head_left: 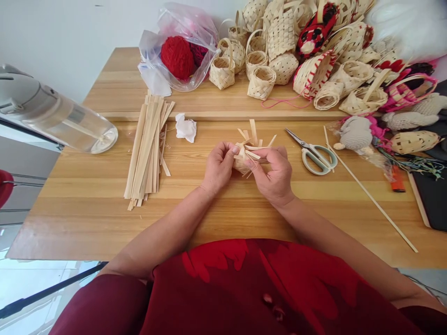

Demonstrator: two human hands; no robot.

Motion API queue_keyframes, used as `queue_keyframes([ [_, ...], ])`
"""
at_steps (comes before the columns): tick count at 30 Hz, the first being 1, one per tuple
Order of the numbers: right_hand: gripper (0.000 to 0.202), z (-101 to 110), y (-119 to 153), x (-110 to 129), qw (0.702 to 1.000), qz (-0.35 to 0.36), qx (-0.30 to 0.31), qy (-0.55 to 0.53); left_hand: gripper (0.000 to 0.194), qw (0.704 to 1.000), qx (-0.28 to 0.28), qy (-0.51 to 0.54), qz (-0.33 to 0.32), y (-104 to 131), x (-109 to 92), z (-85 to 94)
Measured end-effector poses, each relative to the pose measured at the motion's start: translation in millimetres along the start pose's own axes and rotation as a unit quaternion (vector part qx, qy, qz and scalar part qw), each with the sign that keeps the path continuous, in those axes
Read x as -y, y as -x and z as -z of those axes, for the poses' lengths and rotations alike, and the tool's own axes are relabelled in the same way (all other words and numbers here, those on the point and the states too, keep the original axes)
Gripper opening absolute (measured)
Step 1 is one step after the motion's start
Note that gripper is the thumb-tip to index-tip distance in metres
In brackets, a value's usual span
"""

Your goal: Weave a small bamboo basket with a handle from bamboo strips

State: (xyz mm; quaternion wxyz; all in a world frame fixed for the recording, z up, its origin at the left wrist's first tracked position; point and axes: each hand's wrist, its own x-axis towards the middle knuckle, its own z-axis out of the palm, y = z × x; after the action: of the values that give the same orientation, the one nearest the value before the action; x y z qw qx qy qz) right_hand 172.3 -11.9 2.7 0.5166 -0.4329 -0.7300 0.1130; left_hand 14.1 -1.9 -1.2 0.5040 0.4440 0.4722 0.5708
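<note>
I grip a small woven basket (240, 163): matt, pale wood-like splints. Splint bundle (145, 153): same matt finish. Tabletop (226, 218): smooth wood grain, soft sheen. Scissors (308, 146): metal blades (294, 136), smooth plastic-looking handles (312, 149). Yarn ball (177, 57): matt, fuzzy. Bag (208, 69): clear glossy plastic.

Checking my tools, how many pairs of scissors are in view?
1: pale-handled scissors lie on the wooden table, right of the right hand. Others could be hidden among the woven baskets.

Midway across the worktop (185, 174), the left hand (220, 166) and right hand (274, 176) hold a woven piece (240, 163) with splayed strips (253, 132); scissors (306, 146) lie toward the right edge, baskets (261, 83) along the back edge.
</note>
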Motion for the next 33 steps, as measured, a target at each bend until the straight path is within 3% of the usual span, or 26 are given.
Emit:
queue_keyframes([
  [4,0.014,3.5,-2.6,0.0,0.999,0.027,-0.001,-0.018,0.028,0.999,-0.006,0.002,0.032,-3.1,3.9,2.2],
  [11,0.033,15.2,-2.8,-6.7,0.994,-0.067,-0.024,-0.087,0.033,0.993,0.004,0.081,0.085,-7.6,10.6,5.8],
  [14,0.036,16.8,-4.4,-3.3,0.999,-0.034,-0.005,-0.037,0.036,0.993,0.009,0.075,0.091,-6.9,9.3,6.4],
  [19,0.015,16.7,-6.8,-2.1,0.997,0.055,0.028,0.055,0.034,0.999,0.036,0.008,0.029,-2.9,2.1,4.7],
  [23,0.017,15.1,-4.1,-7.1,0.995,0.040,0.046,0.077,0.038,0.998,0.049,0.024,0.012,0.1,-2.1,1.4],
  [30,0.023,14.3,-1.4,-8.7,0.995,0.009,0.058,0.077,0.047,0.991,0.064,0.083,0.080,1.6,-3.6,2.6],
  [33,0.025,11.9,-0.2,-7.8,0.995,0.020,0.056,0.079,0.044,0.993,0.059,0.073,0.078,0.8,-2.8,3.5],
])
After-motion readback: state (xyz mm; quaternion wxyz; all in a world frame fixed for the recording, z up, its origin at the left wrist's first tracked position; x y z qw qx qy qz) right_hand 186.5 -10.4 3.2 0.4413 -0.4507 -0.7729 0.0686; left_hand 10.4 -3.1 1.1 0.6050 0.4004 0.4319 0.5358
